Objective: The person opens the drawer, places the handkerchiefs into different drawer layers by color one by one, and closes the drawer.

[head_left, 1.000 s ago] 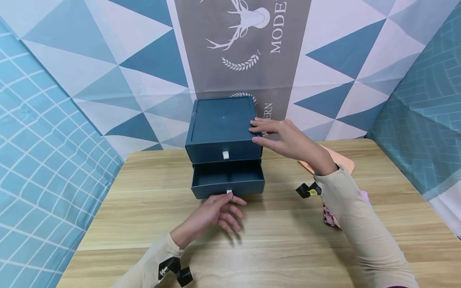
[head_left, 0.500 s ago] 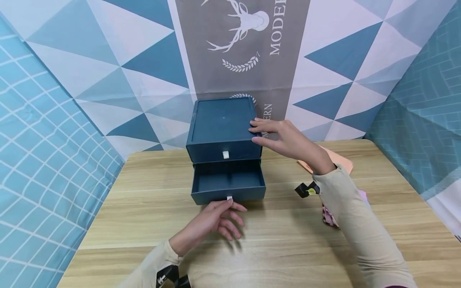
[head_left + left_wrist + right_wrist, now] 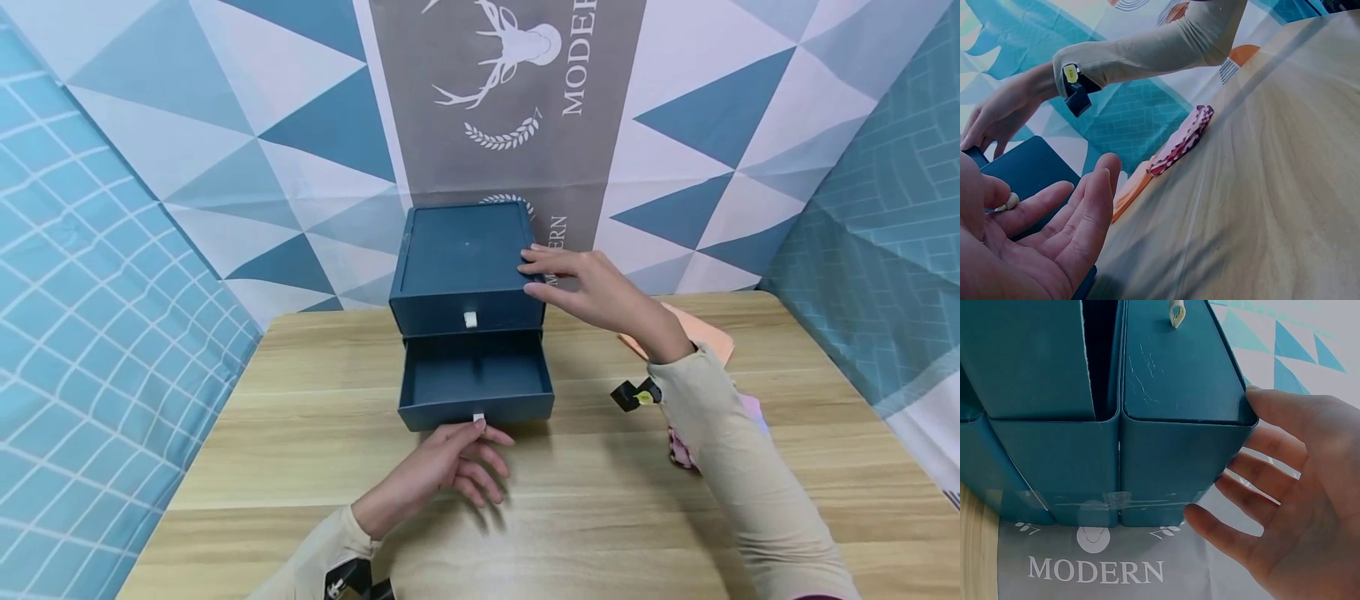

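A dark blue drawer box (image 3: 467, 250) stands at the back middle of the table. Its lower drawer (image 3: 517, 408) is pulled out, and nothing shows inside it. Thumb and forefinger of my left hand (image 3: 442, 471) pinch this drawer's small white pull tab (image 3: 1010, 201); the other fingers spread loosely below. My right hand (image 3: 592, 287) rests on the box's top right edge, its fingers stretched out, as the right wrist view also shows. The upper drawer, with its own white tab (image 3: 470, 320), is in.
Behind my right forearm lie a folded orange cloth (image 3: 708, 337) and a pink cloth with a dark checked trim (image 3: 1180, 144). Patterned fabric (image 3: 315, 167) hangs right behind the box and at both sides of the wooden table (image 3: 300, 450).
My left hand has drawn the lower drawer further out toward me, mostly in the first half second. My right hand has stayed on the box.
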The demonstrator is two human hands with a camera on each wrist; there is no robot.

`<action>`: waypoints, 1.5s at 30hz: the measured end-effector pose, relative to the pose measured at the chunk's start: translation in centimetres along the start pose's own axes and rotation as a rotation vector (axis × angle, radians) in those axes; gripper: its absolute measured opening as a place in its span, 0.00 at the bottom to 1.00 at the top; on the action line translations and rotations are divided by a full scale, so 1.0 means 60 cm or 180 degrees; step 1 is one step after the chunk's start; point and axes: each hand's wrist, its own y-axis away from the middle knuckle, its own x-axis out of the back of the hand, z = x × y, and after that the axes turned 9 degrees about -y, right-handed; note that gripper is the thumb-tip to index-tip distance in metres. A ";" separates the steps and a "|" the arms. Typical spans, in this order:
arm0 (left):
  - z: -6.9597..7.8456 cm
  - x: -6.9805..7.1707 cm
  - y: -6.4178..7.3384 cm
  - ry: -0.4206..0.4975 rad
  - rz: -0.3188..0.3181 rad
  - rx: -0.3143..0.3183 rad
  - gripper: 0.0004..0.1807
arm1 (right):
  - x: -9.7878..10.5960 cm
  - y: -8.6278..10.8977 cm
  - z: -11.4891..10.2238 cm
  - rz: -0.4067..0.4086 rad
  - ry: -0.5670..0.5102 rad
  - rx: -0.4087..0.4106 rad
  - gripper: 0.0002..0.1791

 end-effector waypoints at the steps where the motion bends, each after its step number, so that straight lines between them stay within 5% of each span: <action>1: -0.001 -0.002 0.001 0.0010 -0.0003 0.0009 0.33 | 0.000 0.000 0.000 0.0003 -0.0010 0.0010 0.22; 17: -0.015 -0.018 0.019 0.0089 -0.0052 0.0019 0.33 | -0.023 0.024 0.012 0.0262 -0.0179 0.0112 0.24; 29: -0.009 -0.010 0.020 0.0009 -0.0026 -0.0006 0.33 | -0.036 0.037 0.009 0.0427 0.0157 -0.0090 0.27; 45: -0.012 -0.008 0.026 -0.0021 -0.0021 -0.0035 0.33 | 0.029 0.190 0.064 0.0455 0.0372 -0.0788 0.32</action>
